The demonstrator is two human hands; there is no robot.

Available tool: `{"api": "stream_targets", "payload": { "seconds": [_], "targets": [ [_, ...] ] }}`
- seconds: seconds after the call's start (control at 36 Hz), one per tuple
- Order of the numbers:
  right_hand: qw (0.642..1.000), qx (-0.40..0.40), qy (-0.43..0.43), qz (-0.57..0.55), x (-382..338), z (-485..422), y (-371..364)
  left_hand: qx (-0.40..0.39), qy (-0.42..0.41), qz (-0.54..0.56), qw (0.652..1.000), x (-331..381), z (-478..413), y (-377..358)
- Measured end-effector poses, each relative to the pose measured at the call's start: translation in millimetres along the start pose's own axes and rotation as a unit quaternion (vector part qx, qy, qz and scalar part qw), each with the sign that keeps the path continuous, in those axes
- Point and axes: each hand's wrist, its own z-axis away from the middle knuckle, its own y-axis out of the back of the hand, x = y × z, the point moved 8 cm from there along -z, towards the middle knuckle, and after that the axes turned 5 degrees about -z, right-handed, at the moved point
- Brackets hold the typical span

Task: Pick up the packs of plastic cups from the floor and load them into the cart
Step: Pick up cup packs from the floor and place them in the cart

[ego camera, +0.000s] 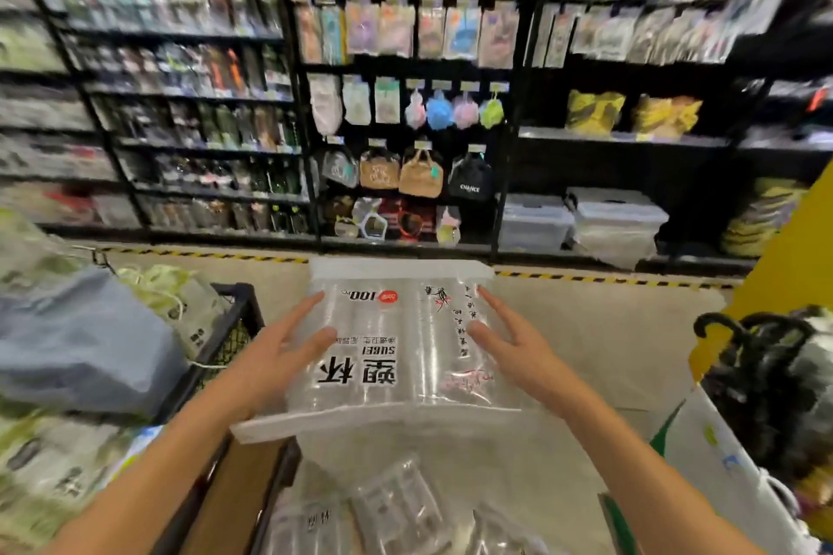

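Observation:
A clear pack of plastic cups (pixel 392 342) with black print is held flat at chest height in the middle of the head view. My left hand (pixel 284 347) grips its left side and my right hand (pixel 509 338) grips its right side, fingers spread on top. More packs of plastic cups (pixel 396 505) lie on the floor below it. The black wire cart (pixel 234 329) stands to the left, heaped with a blue-grey bundle (pixel 85 338) and green-printed bags (pixel 176 288).
Black store shelves (pixel 405 72) full of hanging goods run across the aisle ahead, with clear storage boxes (pixel 617 221) low on the right. A white bag (pixel 730 464) and black umbrellas (pixel 766 365) crowd the right side beside a yellow wall (pixel 793 248). Brown cardboard (pixel 234 491) lies lower left.

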Motion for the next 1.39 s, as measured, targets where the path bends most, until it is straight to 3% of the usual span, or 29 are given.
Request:
{"api": "stream_targets", "payload": {
  "seconds": [0.31,0.56,0.81,0.97,1.17,1.39],
  "targets": [
    [0.993,-0.101,0.062,0.017,-94,-40,-53,0.132,0.071,0.031,0.988,-1,61,91],
    [0.957,-0.246,0.154,-0.004,-151,-51,-148,0.26,0.184,0.0,0.948,-27,163,135],
    [0.876,-0.424,0.231,-0.014,-206,17,-271,0.403,0.304,0.011,0.863,-48,326,149],
    [0.803,-0.524,0.282,-0.032,-249,110,-349,0.486,0.388,0.006,0.783,-47,460,150],
    [0.725,-0.598,0.342,-0.011,-295,259,-423,0.577,0.415,0.01,0.703,-39,629,126],
    [0.599,-0.684,0.417,-0.012,-335,488,-488,0.66,0.5,0.007,0.56,-2,850,70]
  ]
}}
